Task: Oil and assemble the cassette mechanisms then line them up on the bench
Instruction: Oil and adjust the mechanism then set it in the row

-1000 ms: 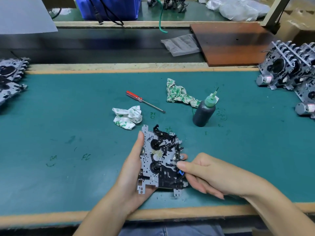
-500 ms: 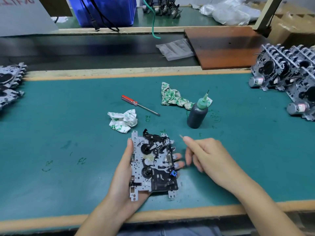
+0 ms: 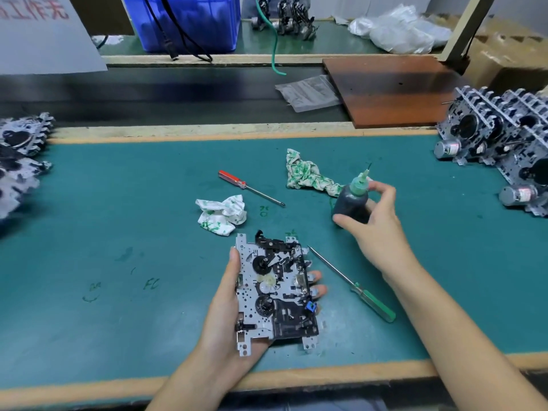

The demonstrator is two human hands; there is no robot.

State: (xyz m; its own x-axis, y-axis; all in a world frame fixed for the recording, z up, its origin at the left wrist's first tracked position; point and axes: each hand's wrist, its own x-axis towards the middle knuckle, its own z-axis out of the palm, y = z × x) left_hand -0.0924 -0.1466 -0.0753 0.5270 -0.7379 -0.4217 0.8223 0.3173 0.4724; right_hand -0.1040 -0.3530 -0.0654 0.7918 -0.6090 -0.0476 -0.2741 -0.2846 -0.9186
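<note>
Green-topped counter (image 3: 118, 221) with tools, rags and stacked mechanisms.

A red-handled screwdriver (image 3: 249, 187) lies near the middle, with a crumpled white rag (image 3: 222, 214) just beside its tip and a second green-printed rag (image 3: 308, 177) farther right. A green-handled screwdriver (image 3: 355, 287) lies diagonally nearer the front edge. The dark oil bottle (image 3: 351, 204) stands upright by the second rag. Stacks of cassette mechanisms sit at the left end (image 3: 20, 161) and the right end (image 3: 504, 134).
</note>
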